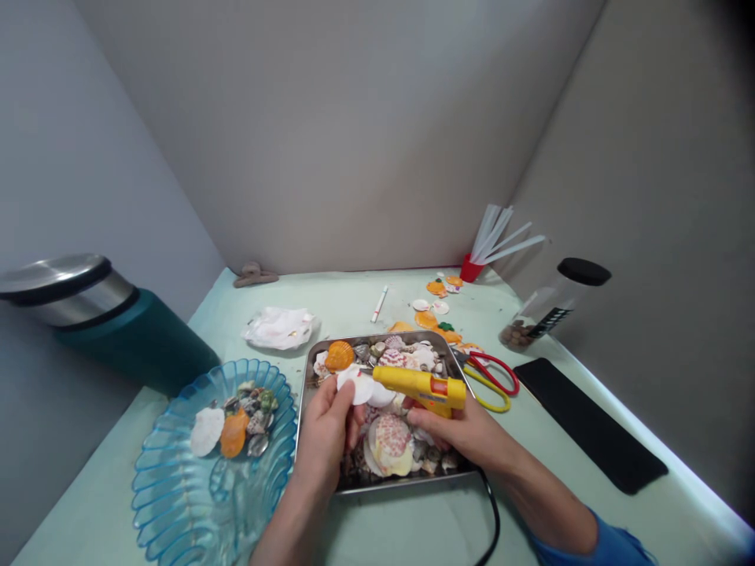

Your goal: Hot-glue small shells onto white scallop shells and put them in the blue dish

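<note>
My left hand (330,424) pinches a white shell (355,385) between thumb and fingers, above the left part of a metal tray (389,489). In my right hand (457,428) is a yellow glue gun (418,385), its nozzle pointing left and lying close to the white shell; whether they touch I cannot tell. Several shells fill the tray, among them an orange scallop shell (340,356) at its back left and a pink-and-cream shell (392,444) near the front. A black cord (492,511) runs from under my right hand toward the front edge.
Left stands a blue scalloped glass dish (171,472) with shells, beside a teal bottle (135,338). Scissors (492,377), a black flat case (590,424) and a lidded jar (543,306) lie to the right. Behind are a white packet (280,326), a marker (379,304) and glue sticks (495,232) in a red cup (470,269).
</note>
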Motion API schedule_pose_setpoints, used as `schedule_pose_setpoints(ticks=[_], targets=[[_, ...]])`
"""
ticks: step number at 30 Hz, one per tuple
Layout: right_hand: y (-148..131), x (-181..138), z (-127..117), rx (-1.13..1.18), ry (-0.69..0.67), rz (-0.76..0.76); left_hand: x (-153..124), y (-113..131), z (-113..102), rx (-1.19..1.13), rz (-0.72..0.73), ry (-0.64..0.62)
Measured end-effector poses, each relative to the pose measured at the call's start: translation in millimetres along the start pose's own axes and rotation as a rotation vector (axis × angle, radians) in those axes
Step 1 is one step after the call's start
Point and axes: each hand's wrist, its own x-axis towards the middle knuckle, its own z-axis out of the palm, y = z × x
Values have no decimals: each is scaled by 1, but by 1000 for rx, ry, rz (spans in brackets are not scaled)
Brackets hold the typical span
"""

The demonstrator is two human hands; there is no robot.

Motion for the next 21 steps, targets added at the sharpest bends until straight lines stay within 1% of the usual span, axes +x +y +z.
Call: schedule_pose_setpoints(ticks=[6, 12, 15, 21], targets=[[0, 0, 0, -2, 8, -2, -1, 0, 0, -37, -62, -3], [1, 0, 0, 7, 4, 21, 0, 0, -2, -99, -42, -23], [1, 0, 1, 26, 4, 23, 0, 1, -2, -94, -38, -6], [-2, 0, 1, 27, -2, 21, 0, 0, -1, -76, -67, -15]])
